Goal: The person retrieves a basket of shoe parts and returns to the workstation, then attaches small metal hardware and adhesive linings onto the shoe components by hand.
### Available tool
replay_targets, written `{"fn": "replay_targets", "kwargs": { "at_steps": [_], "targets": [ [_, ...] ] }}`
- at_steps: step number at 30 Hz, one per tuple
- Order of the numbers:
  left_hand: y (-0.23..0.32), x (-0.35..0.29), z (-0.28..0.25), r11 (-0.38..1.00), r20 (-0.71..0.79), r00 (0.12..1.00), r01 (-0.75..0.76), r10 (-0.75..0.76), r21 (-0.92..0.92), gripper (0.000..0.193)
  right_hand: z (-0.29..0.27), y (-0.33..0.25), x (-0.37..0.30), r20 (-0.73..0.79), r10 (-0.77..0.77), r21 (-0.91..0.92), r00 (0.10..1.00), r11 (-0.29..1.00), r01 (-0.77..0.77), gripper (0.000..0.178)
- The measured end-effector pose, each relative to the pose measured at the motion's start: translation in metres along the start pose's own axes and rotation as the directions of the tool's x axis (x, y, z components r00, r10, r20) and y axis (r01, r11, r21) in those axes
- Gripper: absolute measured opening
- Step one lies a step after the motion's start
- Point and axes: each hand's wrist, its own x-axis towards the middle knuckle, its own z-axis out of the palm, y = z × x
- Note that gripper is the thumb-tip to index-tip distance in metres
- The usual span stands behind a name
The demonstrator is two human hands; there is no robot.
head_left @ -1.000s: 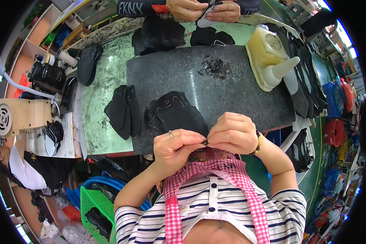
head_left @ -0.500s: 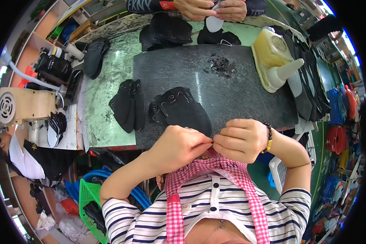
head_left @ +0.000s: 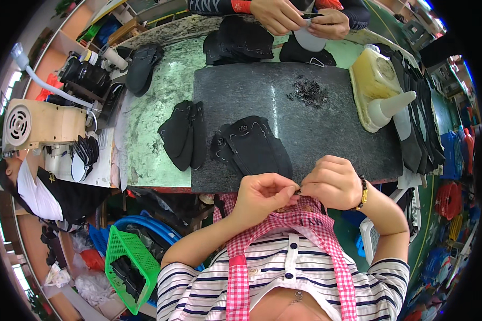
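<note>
Currently, from my distant seat, I see the left hand (head_left: 262, 199) and the right hand (head_left: 334, 183) brought together by the counter's near edge (head_left: 147, 155), the fingertips of both pinched on a small dark piece (head_left: 298, 191). It sits between them, in front of the apron (head_left: 238, 291), too covered for me to tell its shape. Just beyond the hands I have a black pile (head_left: 257, 147) lying on the mat (head_left: 337, 139), and to its left a 2nd pile (head_left: 178, 136) overlapping the mat's left edge. Farther off on the mat I make out a heap of dark bits (head_left: 308, 92), with a yellow container (head_left: 377, 75) at the right, its white spout (head_left: 393, 107) pointing right. Across the counter, a co-worker's 2 hands (head_left: 277, 15) hold a pale piece (head_left: 309, 41). Low on the left I see a green basket (head_left: 140, 247) with black things (head_left: 127, 278) inside.
</note>
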Motion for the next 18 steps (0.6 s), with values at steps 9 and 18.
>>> {"fn": "replay_targets", "kwargs": {
  "at_steps": [9,18],
  "targets": [
    [-0.010,0.007,0.008,0.797,0.302,0.950,0.124,0.076,-0.591,0.009,0.012,-0.004,0.001,-0.223,0.095,0.164,0.970,0.985,-0.059,0.022],
    [-0.004,0.007,0.004,0.887,0.298,0.954,0.112,0.029,-0.448,0.007,0.005,-0.019,0.010,-0.173,0.127,0.069,0.977,0.991,-0.117,0.020]
  ]
}}
